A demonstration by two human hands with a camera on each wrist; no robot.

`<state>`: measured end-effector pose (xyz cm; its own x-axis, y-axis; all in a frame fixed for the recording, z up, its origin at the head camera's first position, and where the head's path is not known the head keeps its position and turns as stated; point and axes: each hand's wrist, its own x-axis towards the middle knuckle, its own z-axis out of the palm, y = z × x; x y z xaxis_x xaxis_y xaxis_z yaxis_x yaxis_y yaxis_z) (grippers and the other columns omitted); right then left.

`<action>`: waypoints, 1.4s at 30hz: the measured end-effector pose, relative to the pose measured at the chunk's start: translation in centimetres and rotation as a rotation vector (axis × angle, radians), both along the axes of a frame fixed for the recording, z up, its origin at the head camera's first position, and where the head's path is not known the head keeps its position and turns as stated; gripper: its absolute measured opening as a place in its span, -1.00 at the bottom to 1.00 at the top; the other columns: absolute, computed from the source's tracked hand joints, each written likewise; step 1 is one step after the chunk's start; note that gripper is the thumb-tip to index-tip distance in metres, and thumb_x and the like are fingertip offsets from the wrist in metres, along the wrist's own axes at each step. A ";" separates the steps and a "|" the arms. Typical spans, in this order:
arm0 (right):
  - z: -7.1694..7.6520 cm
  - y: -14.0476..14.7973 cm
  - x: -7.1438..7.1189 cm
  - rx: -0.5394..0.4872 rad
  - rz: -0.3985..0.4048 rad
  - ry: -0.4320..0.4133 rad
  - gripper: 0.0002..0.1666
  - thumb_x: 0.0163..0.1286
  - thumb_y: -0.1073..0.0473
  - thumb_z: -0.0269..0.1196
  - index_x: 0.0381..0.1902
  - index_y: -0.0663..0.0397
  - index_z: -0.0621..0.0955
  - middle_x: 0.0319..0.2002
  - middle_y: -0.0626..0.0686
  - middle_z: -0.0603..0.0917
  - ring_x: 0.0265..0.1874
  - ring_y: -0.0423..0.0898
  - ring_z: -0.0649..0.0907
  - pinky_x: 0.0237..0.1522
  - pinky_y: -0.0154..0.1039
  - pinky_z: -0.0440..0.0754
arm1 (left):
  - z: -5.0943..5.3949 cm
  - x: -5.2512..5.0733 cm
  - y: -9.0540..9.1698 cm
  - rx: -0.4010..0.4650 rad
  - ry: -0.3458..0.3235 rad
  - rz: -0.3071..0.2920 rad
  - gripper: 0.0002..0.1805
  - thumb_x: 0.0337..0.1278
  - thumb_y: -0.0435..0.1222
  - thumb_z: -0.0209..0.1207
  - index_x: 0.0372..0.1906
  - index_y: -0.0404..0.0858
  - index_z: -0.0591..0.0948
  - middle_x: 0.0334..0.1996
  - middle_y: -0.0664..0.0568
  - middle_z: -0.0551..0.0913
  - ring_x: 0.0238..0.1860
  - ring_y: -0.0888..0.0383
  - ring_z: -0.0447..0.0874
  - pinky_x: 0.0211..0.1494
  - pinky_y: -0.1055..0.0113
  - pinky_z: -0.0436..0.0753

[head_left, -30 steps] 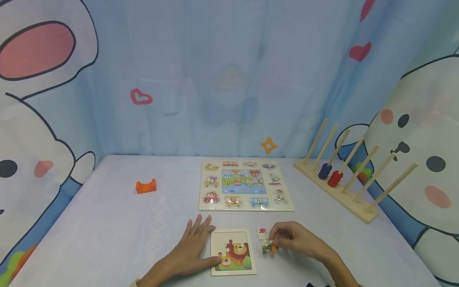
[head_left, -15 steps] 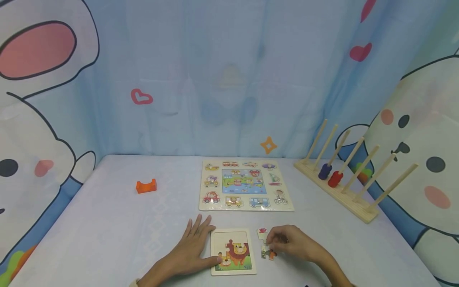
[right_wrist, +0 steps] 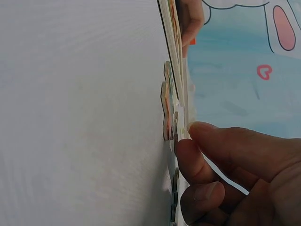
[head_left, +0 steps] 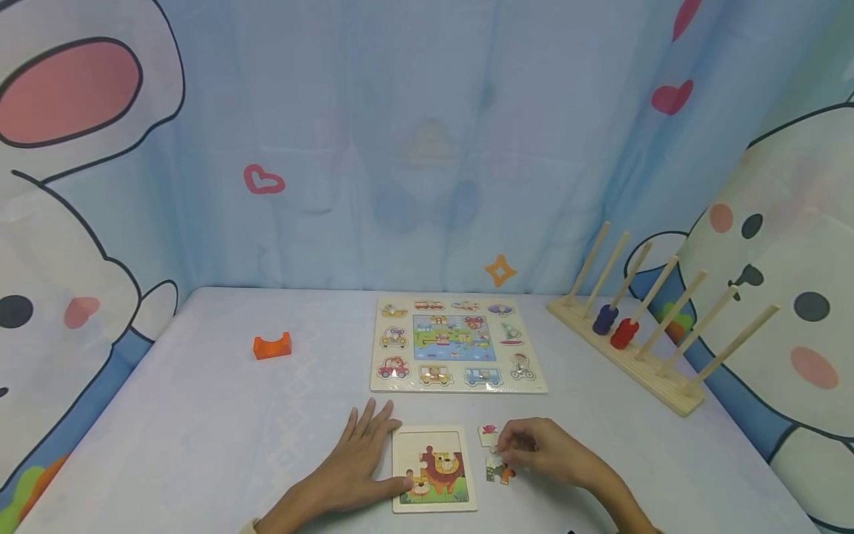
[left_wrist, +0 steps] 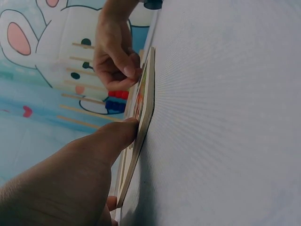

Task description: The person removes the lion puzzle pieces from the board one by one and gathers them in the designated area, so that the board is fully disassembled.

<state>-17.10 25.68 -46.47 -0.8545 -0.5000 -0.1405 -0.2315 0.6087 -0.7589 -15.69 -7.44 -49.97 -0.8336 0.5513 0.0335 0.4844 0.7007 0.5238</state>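
In the head view, the left hand (head_left: 353, 467) lies with fingers spread at the left side of a wooden lion puzzle board (head_left: 434, 508), its thumb resting on the lower left part. The left wrist view shows that thumb (left_wrist: 115, 136) on the board's edge (left_wrist: 149, 94). Lion pieces fill the lower and right parts of the board. To its right, the right hand (head_left: 547, 452) pinches a small, mostly hidden piece between thumb and index finger. Just below those fingers lie loose green and orange pieces (head_left: 500, 472); a piece with a red print (head_left: 489, 430) lies above left.
Behind the board lies a larger vehicle puzzle (head_left: 454, 382). At the right stands a wooden peg rack (head_left: 627, 356) with blue beads (head_left: 605, 319) and red beads (head_left: 623, 334). An orange block (head_left: 272, 346) sits at the left, and a patterned curtain (head_left: 400, 148) hangs behind.
The right hand has shifted slightly left and down, uncovering more of the orange piece, which now lies a little lower beside the green one. The left hand and the board have stayed in place.
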 end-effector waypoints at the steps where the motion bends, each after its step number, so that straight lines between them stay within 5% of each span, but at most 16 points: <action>1: 0.0 0.0 0.0 0.009 0.002 -0.009 -0.92 0.21 0.19 0.35 -0.37 0.01 0.63 -0.42 -0.12 0.61 -0.46 -0.29 0.51 -0.43 -0.39 0.50 | 0.0 0.0 0.0 0.000 0.000 0.000 -0.08 0.06 0.35 0.04 0.36 -0.19 0.23 0.52 -0.13 -0.02 0.52 -0.14 -0.30 0.50 -0.14 -0.28; 9: 0.5 -0.2 0.5 0.080 0.050 0.011 -0.81 0.11 0.11 0.44 -0.41 -0.09 0.60 -0.61 -0.19 0.44 -0.58 -0.34 0.41 -0.58 -0.43 0.36 | 0.0 0.0 0.0 -0.005 0.000 0.004 -0.07 0.06 0.36 0.04 0.36 -0.19 0.24 0.52 -0.12 -0.02 0.52 -0.14 -0.30 0.50 -0.14 -0.28; 21: 0.8 -0.5 1.1 0.189 0.009 0.039 -0.68 0.03 0.00 0.48 -0.31 -0.15 0.58 -0.64 -0.20 0.47 -0.65 -0.33 0.40 -0.63 -0.43 0.30 | 0.0 0.0 0.1 -0.009 -0.008 0.006 -0.07 0.05 0.36 0.04 0.36 -0.19 0.24 0.52 -0.12 -0.01 0.52 -0.14 -0.29 0.50 -0.14 -0.27; 36: 1.0 -0.5 1.1 0.178 -0.004 -0.007 -0.69 0.06 0.04 0.47 -0.28 -0.14 0.58 -0.61 -0.15 0.49 -0.63 -0.30 0.43 -0.64 -0.44 0.33 | 0.1 0.0 0.1 -0.005 -0.013 0.005 -0.07 0.05 0.36 0.04 0.36 -0.19 0.24 0.52 -0.11 -0.01 0.52 -0.13 -0.29 0.50 -0.14 -0.27; 42: 1.1 -1.7 0.3 0.065 0.044 0.072 -0.68 0.15 0.02 0.42 -0.17 -0.07 0.59 -0.54 -0.16 0.52 -0.56 -0.31 0.47 -0.56 -0.41 0.48 | 0.3 0.1 -0.1 -0.003 -0.017 0.007 -0.07 0.06 0.36 0.04 0.35 -0.21 0.24 0.51 -0.13 0.00 0.52 -0.15 -0.29 0.50 -0.15 -0.26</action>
